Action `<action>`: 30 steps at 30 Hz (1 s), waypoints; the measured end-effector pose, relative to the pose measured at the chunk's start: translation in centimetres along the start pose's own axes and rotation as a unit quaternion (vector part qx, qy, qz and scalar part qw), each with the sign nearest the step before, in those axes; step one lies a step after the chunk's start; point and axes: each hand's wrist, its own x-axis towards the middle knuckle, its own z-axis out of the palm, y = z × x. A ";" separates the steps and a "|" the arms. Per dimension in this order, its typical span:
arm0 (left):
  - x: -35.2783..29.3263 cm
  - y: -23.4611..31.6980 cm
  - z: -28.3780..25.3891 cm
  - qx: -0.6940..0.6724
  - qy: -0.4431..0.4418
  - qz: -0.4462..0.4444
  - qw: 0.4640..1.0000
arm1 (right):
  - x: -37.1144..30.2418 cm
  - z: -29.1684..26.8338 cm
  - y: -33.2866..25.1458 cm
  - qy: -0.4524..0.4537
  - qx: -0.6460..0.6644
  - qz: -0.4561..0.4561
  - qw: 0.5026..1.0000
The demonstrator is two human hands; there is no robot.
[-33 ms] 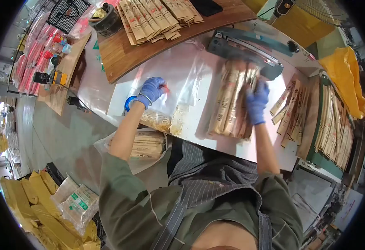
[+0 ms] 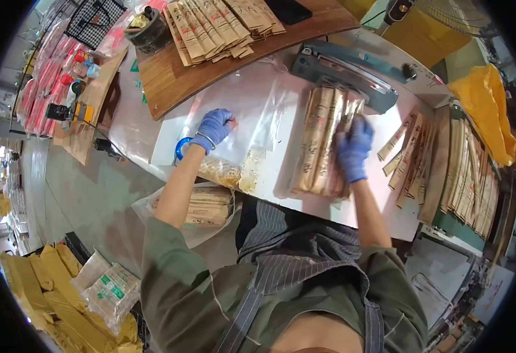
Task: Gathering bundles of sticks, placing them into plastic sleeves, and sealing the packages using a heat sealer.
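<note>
A clear plastic bag (image 2: 319, 138) packed with slim brown printed paper packets lies on the white worktop, its top end close to the grey-green bar sealer (image 2: 343, 73). My right hand (image 2: 355, 147), in a blue glove, grips the bag's right side, fingers bent against it and a little blurred. Over flat clear plastic bags (image 2: 243, 97) on the left, my left hand (image 2: 215, 126) is closed with its fingers curled. It wears a blue glove with bare fingertips, and whatever they hold is hidden. A blue tape roll (image 2: 182, 148) sits by the left wrist.
Loose packets (image 2: 408, 156) lie right of the bag, beside a green-lined tray (image 2: 470, 170) of more. A wooden board (image 2: 169, 88) at the back carries stacked packets (image 2: 211, 26) and a dark pot (image 2: 148, 35). Another filled bag (image 2: 208, 203) is below the table's front edge.
My right hand has shifted slightly left, further onto the bag's side, and the packets have moved a little left with it. My left hand stays in place.
</note>
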 end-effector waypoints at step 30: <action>3.6 27.7 7.9 -0.060 0.088 0.319 0.942 | 1.8 -18.9 5.3 0.174 -0.064 -0.070 0.980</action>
